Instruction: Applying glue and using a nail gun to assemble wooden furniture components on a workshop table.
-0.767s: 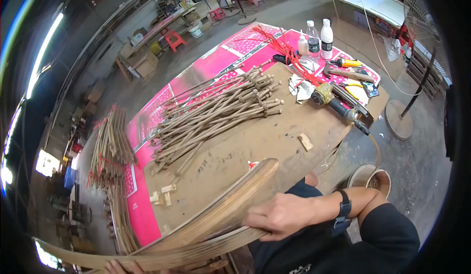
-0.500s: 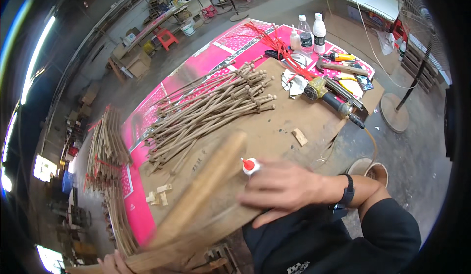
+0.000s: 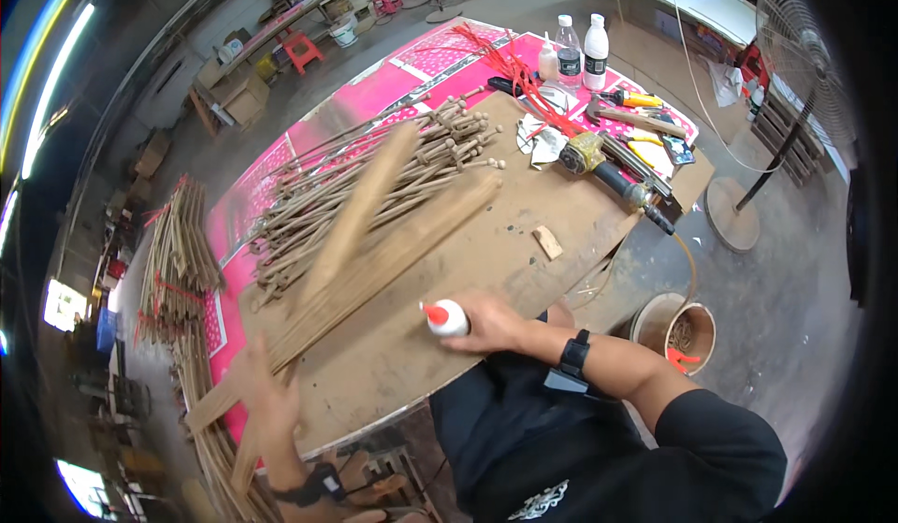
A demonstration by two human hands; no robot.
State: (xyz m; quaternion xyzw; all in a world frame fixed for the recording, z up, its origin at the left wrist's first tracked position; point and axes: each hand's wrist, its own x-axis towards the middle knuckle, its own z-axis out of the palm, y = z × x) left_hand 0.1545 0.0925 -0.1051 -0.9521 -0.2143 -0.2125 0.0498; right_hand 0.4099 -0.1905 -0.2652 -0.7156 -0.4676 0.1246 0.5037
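The long wooden slats (image 3: 393, 266) slant over the left part of the brown board (image 3: 496, 252), from its near left corner toward the middle; they look stiff, fairly light and dry, perhaps splintery, and best held by both long edges. The left hand (image 3: 268, 397) is at their lower end (too blurred to tell whether it grips). The white squeeze bottle (image 3: 451, 318) is near the board's near edge, the right hand (image 3: 491, 325) closed around its side; it should be light, soft and smooth, best held around the body. The pile of knobbed wooden rods (image 3: 309, 219) crowds the slats' far side. A power tool (image 3: 613, 179) occupies the right edge, and a small wood block (image 3: 547, 242) lies nearer the middle.
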